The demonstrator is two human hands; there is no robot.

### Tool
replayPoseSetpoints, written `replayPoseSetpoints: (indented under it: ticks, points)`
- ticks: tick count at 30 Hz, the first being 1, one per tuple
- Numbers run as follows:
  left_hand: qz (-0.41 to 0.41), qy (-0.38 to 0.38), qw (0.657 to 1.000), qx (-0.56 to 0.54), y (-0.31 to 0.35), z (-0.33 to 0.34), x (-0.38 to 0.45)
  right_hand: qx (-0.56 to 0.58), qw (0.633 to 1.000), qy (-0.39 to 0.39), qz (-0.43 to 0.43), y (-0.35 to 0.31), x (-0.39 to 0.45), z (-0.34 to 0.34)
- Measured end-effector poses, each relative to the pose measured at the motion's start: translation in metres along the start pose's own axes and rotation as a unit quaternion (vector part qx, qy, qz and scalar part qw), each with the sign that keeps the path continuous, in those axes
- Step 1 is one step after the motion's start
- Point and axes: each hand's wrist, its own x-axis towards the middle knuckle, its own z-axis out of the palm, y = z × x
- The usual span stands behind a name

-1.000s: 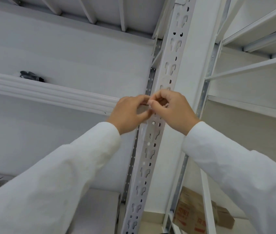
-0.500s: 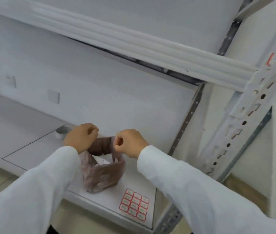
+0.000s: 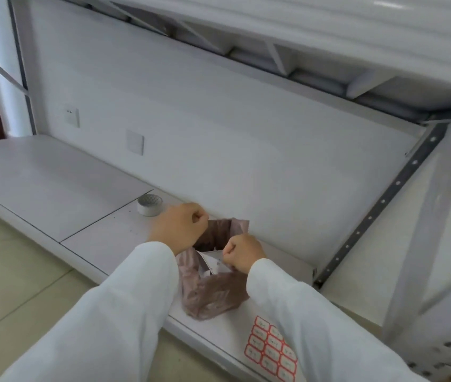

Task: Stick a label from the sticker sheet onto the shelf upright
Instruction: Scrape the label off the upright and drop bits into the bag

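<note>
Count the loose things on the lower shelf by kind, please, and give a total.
Sticker sheet: 1
Plastic bag: 1
Tape roll: 1
Total: 3

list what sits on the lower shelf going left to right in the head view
roll of tape → left hand → brown plastic bag → right hand → sticker sheet, all over the lower shelf

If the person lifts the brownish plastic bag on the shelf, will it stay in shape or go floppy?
Probably floppy: the brownish plastic bag is thin, wrinkled and slumped on the shelf. Its mouth seems open only because the left hand and right hand hold it. It looks light, so a push would likely slide it.
</note>
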Motion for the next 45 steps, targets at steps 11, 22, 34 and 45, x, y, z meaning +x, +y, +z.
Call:
replayPoseSetpoints:
  ticks: [11, 22, 34, 45]
  points:
    - [0.018, -0.019, 1.0, -0.007, 0.009, 0.003, -0.002, -0.011, 1.0, 0.012, 0.012, 0.01, 0.003, -0.011]
    - [0.133, 0.018, 0.991, 0.022, 0.061, 0.009, -0.02, -0.119, 0.978, 0.141, -0.096, 0.0, -0.103, -0.14]
    - [0.597, 0.262, 0.75, -0.11, 0.31, -0.024, -0.117, -0.083, 0.794, 0.548, -0.249, 0.036, -0.284, -0.309]
    - [0.389, 0.065, 0.916, 0.074, 0.384, -0.048, -0.09, -0.275, 0.707, 0.623, -0.194, 0.082, -0.277, -0.352]
